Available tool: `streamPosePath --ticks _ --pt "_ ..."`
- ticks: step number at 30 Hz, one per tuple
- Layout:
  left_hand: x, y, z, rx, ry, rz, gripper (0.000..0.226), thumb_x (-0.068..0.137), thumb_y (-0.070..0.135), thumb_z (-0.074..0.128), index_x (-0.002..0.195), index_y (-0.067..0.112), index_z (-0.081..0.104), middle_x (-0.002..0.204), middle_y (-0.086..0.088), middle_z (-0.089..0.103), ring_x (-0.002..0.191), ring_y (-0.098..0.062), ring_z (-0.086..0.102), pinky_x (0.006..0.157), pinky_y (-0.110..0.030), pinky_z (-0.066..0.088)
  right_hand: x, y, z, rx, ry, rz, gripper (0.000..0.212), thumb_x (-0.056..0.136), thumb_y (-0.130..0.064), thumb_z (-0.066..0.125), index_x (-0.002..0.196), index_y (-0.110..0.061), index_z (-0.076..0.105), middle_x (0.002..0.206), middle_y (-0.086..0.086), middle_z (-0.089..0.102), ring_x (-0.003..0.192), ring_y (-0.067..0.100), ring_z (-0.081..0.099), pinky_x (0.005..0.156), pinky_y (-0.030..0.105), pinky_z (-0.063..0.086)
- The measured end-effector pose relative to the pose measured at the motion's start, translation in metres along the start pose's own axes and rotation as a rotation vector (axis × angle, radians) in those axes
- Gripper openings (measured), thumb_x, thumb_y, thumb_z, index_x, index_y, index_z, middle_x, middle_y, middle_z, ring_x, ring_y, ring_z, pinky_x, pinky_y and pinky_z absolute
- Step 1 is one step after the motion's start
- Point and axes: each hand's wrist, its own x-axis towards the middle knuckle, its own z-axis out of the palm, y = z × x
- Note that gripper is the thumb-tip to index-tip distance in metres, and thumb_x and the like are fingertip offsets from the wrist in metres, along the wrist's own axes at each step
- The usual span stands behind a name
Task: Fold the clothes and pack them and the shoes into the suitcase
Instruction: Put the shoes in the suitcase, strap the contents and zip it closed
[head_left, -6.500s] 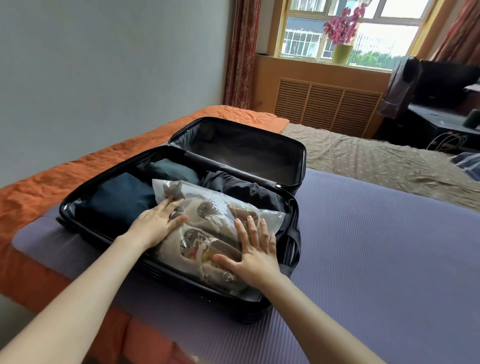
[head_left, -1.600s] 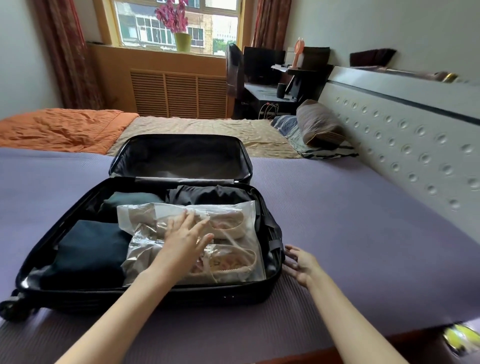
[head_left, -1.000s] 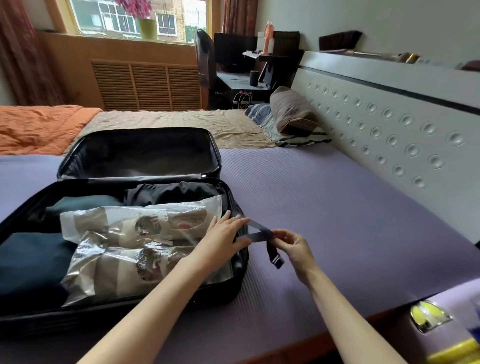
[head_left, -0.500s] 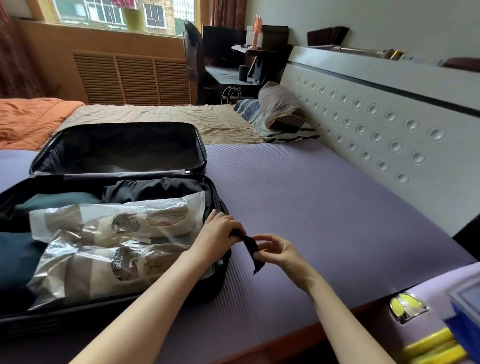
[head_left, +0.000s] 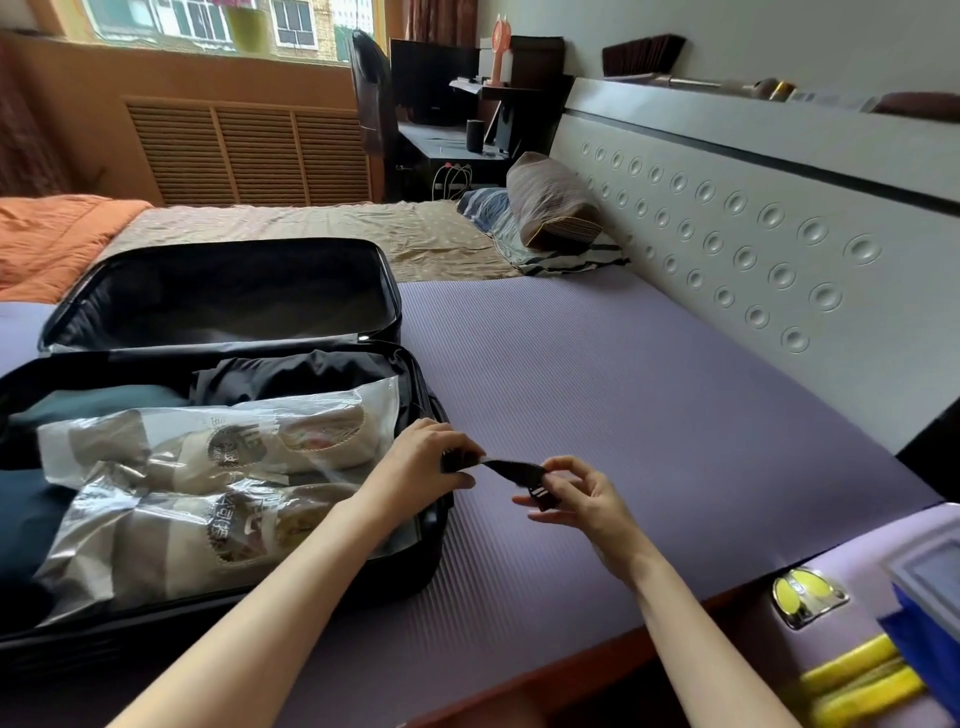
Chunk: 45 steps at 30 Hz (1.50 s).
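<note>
Black hard-shell suitcase (head_left: 434, 551), open on the bed (head_left: 623, 415). Left hand (head_left: 421, 462) and right hand (head_left: 582, 499) each pinch its black webbing strap (head_left: 506, 467) in their grip. Round labels (head_left: 231, 447) on clear shoe bags (head_left: 156, 519): illegible.

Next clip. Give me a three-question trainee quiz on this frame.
1. True or false: the suitcase lies open on the bed.
2. What do the left hand and right hand both hold? A strap; B sock; C towel.
3. Fill in: the bagged shoes lie on folded ___.
Key: 1 true; 2 A; 3 clothes.
</note>
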Motion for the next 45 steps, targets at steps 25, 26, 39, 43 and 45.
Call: streamPosePath --ticks 25,26,39,43,45 --pt "0.010 0.030 -0.003 -0.412 -0.075 -0.201 0.022 0.091 0.020 0.060 0.075 0.035 0.063 0.067 0.012 0.061 0.063 -0.001 0.055 0.069 -0.019 0.046 -0.005 -0.046 0.032 -0.065 0.044 -0.239 0.026 0.083 -0.020 0.063 0.105 -0.007 0.068 0.092 0.013 0.071 0.077 0.025 0.066 0.071 0.035 0.057" --pt "0.009 0.029 -0.003 -0.422 -0.077 -0.199 0.020 0.091 0.020 0.060 0.077 0.034 0.063 0.069 0.011 0.062 0.065 -0.004 0.056 0.071 -0.022 0.047 -0.004 -0.047 0.032 -0.078 0.045 -0.239 0.025 0.083 -0.021 0.064 0.104 -0.008 0.068 0.091 0.012 0.071 0.075 0.023 0.065 0.070 0.035 0.057" --pt "-0.007 0.027 -0.016 -0.499 -0.029 -0.088 0.013 0.089 0.009 0.062 0.083 0.019 0.069 0.075 0.005 0.064 0.074 -0.005 0.063 0.074 -0.021 0.052 0.008 -0.055 0.052 -0.417 -0.113 -0.303 0.029 0.083 -0.033 0.069 0.111 -0.035 0.067 0.129 -0.021 0.054 0.128 0.007 0.042 0.107 0.031 0.035" --pt "-0.012 0.029 -0.026 -0.500 -0.001 -0.101 0.011 0.088 0.013 0.064 0.084 0.021 0.071 0.074 0.009 0.062 0.071 0.003 0.059 0.070 -0.012 0.045 0.010 -0.060 0.060 -0.266 -0.061 -0.333 0.013 0.079 -0.030 0.070 0.092 -0.029 0.072 0.126 -0.012 0.060 0.125 0.013 0.050 0.110 0.043 0.034" --pt "-0.016 0.028 -0.031 -0.474 0.051 -0.104 0.010 0.087 0.010 0.065 0.092 0.018 0.070 0.080 0.010 0.062 0.075 0.004 0.059 0.071 -0.010 0.043 0.013 -0.062 0.064 -0.279 -0.028 -0.360 0.012 0.081 -0.031 0.067 0.091 -0.029 0.072 0.122 -0.012 0.063 0.123 0.016 0.051 0.109 0.046 0.034"
